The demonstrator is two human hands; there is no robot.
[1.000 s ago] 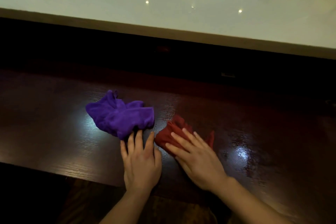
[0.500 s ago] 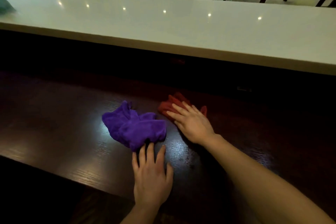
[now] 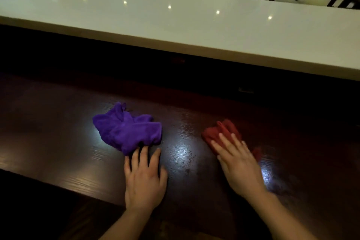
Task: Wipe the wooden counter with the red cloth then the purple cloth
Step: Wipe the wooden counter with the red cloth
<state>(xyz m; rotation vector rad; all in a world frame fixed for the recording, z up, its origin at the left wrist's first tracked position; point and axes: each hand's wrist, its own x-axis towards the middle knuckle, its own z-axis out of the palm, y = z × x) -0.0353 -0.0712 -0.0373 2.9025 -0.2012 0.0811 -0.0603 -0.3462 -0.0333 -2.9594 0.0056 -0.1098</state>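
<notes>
Right hand [image 3: 236, 163] flat, fingers spread and extended, palm pressing down on the crumpled dark-red cloth [image 3: 220, 134]; not a closed grasp, just an open hand bearing on the fabric, with the bunched part of the cloth poking out ahead of the fingertips and a small red corner showing past the far side of the hand. Left hand [image 3: 145, 179] also flat and open on the dark glossy wooden counter [image 3: 58, 142], holding nothing, fingertips touching or just tucked under the near edge of the bunched purple microfibre cloth [image 3: 126, 132].

Red cloth right of centre on the counter, purple cloth left of centre, well apart, a bright wet-looking sheen on the wood between them. Pale stone ledge [image 3: 175, 25] running along the far side, above a dark gap.

Probably mid-stroke in the red-cloth wipe, purple stage not yet begun. Counter's long axis left to right, so remaining strokes likely sideways along it. Purple cloth directly ahead of the left fingertips, far nearer that hand than the right; a short forward reach enough to take it.
</notes>
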